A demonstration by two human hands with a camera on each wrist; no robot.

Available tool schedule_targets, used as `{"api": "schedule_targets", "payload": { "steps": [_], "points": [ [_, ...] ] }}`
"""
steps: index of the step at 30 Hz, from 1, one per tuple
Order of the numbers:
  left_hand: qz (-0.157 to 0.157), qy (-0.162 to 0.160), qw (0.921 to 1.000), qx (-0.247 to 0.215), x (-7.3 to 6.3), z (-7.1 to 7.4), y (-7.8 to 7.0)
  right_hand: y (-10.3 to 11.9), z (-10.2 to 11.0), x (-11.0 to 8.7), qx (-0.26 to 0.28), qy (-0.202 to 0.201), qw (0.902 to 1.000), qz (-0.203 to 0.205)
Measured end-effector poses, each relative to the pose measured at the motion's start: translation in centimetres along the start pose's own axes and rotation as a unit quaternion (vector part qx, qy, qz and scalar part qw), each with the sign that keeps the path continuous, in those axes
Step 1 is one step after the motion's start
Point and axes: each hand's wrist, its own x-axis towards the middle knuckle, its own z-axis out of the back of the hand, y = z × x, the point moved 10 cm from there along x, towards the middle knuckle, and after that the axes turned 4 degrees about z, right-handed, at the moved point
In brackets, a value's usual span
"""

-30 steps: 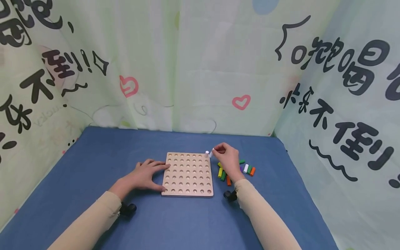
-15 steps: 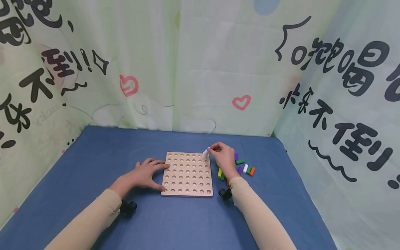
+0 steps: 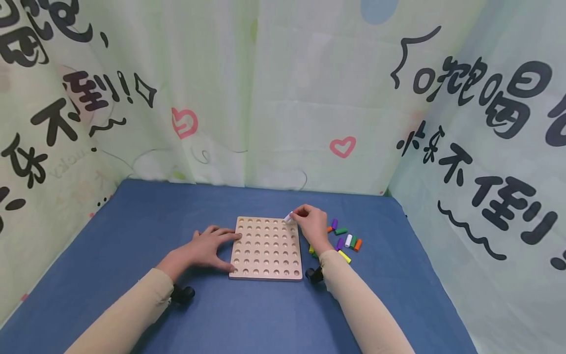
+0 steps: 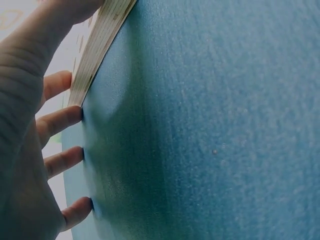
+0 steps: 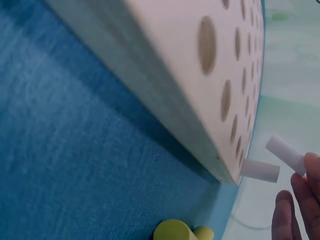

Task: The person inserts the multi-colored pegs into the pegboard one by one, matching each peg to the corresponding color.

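Remotely, I am observing the left hand (image 3: 204, 250) — spread — touching the holed board (image 3: 271, 248), the right hand (image 3: 313, 227) pinching a white peg (image 5: 286, 154) near its far edge.

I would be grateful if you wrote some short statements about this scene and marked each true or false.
1. The right hand holds a white peg. True.
2. The held peg is fully seated in a hole. False: it is tilted, with its free end in the air.
3. The left hand touches the wooden board. True.
4. A second white peg stands in the board. True.
5. The board is round. False: it has straight sides and corners.
6. The loose pegs are all one colour. False: white, green, orange, purple and yellow ones show.
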Motion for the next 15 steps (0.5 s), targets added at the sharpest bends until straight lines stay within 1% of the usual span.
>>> {"api": "schedule_targets", "payload": {
  "steps": [6, 10, 15],
  "points": [
    [0.002, 0.007, 1.0, -0.005, -0.1, -0.1, -0.2, -0.2, -0.5, 0.2, -0.002, 0.009, 1.0, 0.002],
    [0.006, 0.006, 0.9999, -0.007, -0.1, -0.1, -0.1, 0.0, -1.0, 0.3, -0.01, 0.019, 0.9998, 0.005],
    [0.006, 0.004, 0.9999, -0.007, -0.1, 0.0, 0.1, -0.1, -1.4, 0.4, -0.017, 0.024, 0.9996, -0.001]
  ]
}}
